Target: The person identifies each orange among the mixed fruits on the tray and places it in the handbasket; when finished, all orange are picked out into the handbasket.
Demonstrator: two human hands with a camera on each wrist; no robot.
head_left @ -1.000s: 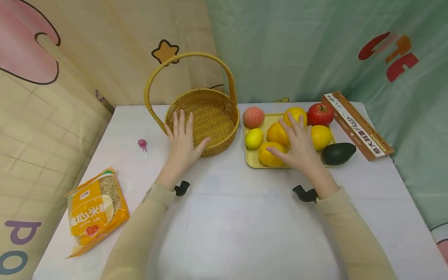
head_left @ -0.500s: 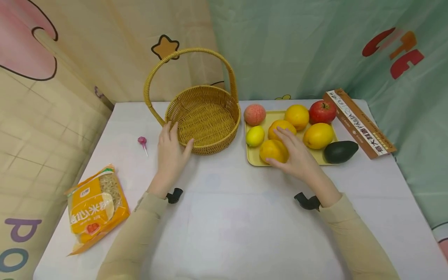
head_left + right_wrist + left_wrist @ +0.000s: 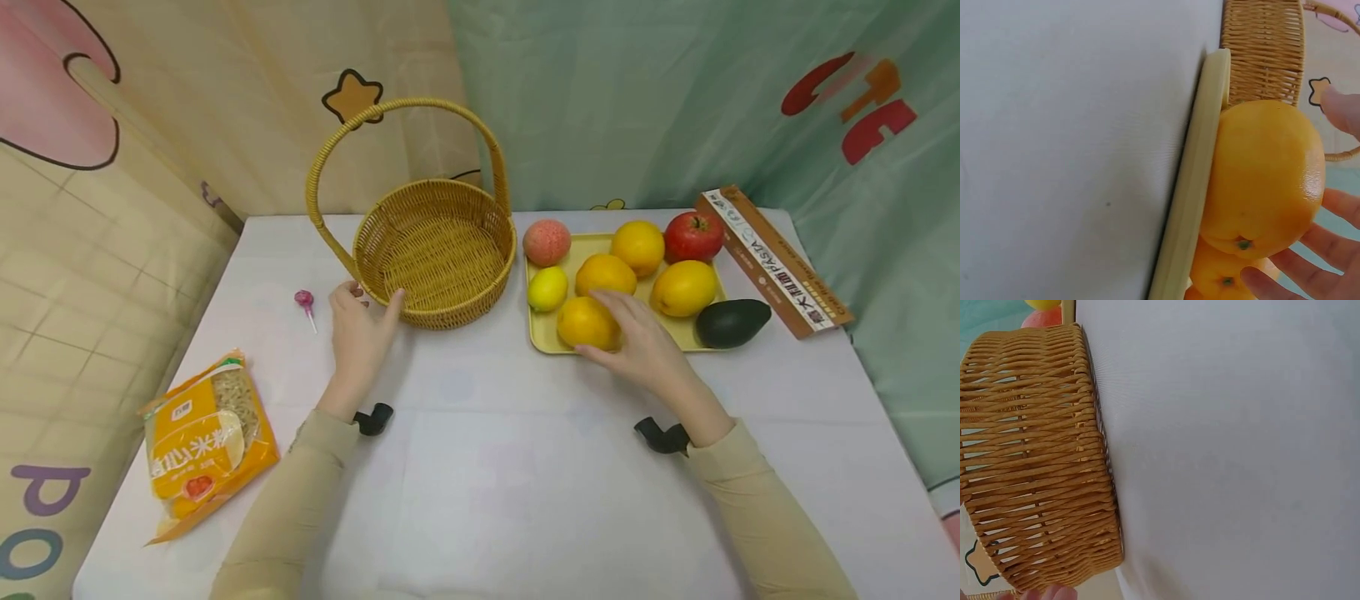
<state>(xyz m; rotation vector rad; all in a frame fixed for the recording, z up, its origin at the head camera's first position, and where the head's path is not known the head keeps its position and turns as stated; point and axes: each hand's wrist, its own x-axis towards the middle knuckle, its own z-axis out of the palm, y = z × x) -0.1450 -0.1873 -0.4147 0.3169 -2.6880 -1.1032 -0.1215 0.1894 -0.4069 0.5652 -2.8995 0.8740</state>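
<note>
Printed curtains (image 3: 615,108) hang behind the white table (image 3: 480,500). The left hand (image 3: 362,337) now curls more at the rim of the basket (image 3: 459,313); if it grips, I cannot tell. The right hand (image 3: 647,346) has come closer around the front orange (image 3: 585,323) on the yellow tray (image 3: 543,332), thumb apart, so this fruit seems not yet held.

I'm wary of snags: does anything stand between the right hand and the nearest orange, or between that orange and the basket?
Nothing visible separates the right hand from the nearest orange. Toward the basket, the tray's left rim crosses the way, and the small lemon sits at that rim.
</note>
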